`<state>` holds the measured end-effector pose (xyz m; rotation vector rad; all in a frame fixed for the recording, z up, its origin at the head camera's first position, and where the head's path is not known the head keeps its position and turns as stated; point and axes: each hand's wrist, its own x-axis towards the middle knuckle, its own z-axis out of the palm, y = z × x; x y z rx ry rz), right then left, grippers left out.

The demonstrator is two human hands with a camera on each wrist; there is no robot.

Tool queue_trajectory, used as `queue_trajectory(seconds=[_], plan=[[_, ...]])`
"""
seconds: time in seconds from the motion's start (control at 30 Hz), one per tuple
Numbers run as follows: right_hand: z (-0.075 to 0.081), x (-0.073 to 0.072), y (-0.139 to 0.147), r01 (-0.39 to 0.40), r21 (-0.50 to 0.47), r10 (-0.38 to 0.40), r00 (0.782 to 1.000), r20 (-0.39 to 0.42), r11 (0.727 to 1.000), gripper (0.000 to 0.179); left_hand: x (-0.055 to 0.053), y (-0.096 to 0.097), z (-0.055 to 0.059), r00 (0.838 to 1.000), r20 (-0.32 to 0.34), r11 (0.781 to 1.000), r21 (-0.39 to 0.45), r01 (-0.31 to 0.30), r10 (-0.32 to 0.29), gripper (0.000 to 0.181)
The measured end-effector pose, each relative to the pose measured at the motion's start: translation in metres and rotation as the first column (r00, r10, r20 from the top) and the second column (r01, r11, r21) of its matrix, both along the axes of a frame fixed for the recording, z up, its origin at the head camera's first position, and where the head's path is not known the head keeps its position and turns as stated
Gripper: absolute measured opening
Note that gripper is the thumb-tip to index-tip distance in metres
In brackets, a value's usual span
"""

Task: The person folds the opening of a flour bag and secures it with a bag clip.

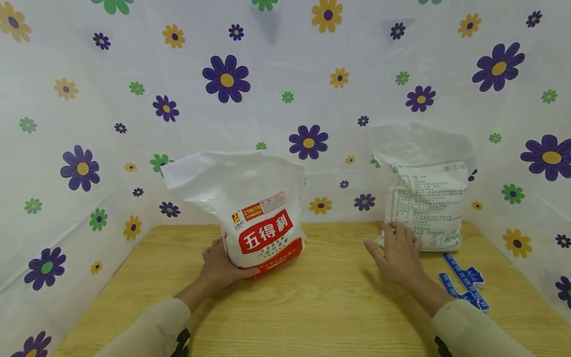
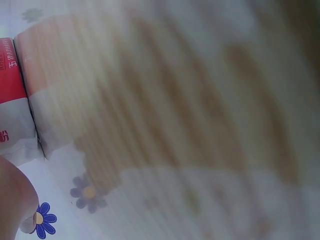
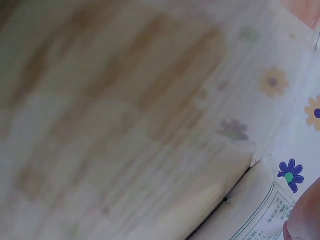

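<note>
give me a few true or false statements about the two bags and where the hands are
1. The left hand grips the base of the bag with the red label. True.
2. The bag with the red label lies flat on the wooden table. False: it stands upright, leaning a little.
3. The right hand touches the lower corner of the bag with printed text, fingers fairly straight. True.
4. The two bags touch each other. False: they stand apart, with bare table between them.
5. A blue ruler-like piece lies on the table near the right forearm. True.
6. The right hand holds the blue piece. False: the piece lies untouched beside it.
</note>
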<state>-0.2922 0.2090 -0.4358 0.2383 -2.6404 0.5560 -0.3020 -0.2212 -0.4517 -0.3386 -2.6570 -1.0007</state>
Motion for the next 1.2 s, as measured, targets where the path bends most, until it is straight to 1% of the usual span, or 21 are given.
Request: queue_trajectory(seconds=[0.13, 0.37, 0.43, 0.5, 0.6, 0.67, 0.7, 0.77, 0.97, 1.2], plan=[[-0.002, -0.001, -0.002, -0.016, -0.005, 0.016, 1.000, -0.017, 1.000, 0.069, 0.001, 0.003, 0.001, 1.000, 0.003, 1.000, 0.006, 0.012, -0.012, 0.098], [-0.002, -0.002, -0.009, -0.040, -0.004, 0.040, 0.999, -0.010, 0.999, 0.067, 0.004, 0.006, 0.000, 0.999, 0.025, 0.999, 0.014, 0.028, -0.029, 0.095], [-0.002, -0.002, -0.010, -0.046, -0.006, 0.046, 0.999, -0.012, 0.999, 0.067, 0.004, 0.006, -0.001, 0.999, 0.018, 0.999, 0.013, 0.032, -0.032, 0.095], [-0.002, -0.002, -0.012, -0.050, -0.010, 0.050, 0.999, -0.012, 0.999, 0.067, 0.005, 0.007, -0.001, 0.999, -0.011, 1.000, 0.003, 0.031, -0.030, 0.098], [-0.002, -0.002, -0.014, -0.052, -0.012, 0.052, 0.999, -0.006, 0.999, 0.067, 0.005, 0.007, -0.001, 0.998, -0.054, 0.998, -0.062, -0.017, 0.013, 0.104], [-0.002, -0.002, -0.016, -0.053, -0.013, 0.053, 0.999, 0.002, 0.999, 0.068, 0.006, 0.007, 0.000, 0.996, -0.080, 0.992, -0.111, -0.056, 0.047, 0.108], [-0.002, -0.002, -0.016, -0.054, -0.014, 0.054, 0.999, 0.007, 0.998, 0.068, 0.006, 0.007, 0.001, 0.994, -0.086, 0.988, -0.134, -0.076, 0.065, 0.109], [-0.001, -0.002, -0.018, -0.056, -0.014, 0.056, 0.998, 0.017, 0.998, 0.068, 0.007, 0.007, 0.002, 0.992, -0.092, 0.982, -0.160, -0.095, 0.081, 0.108], [-0.001, -0.002, -0.024, -0.071, -0.005, 0.071, 0.997, 0.040, 0.997, 0.066, 0.009, 0.007, 0.006, 0.995, -0.065, 0.977, -0.195, -0.084, 0.073, 0.111], [0.000, -0.002, -0.027, -0.077, 0.007, 0.076, 0.997, 0.033, 0.997, 0.068, 0.010, 0.005, 0.009, 0.994, -0.083, 0.969, -0.228, -0.090, 0.073, 0.111]])
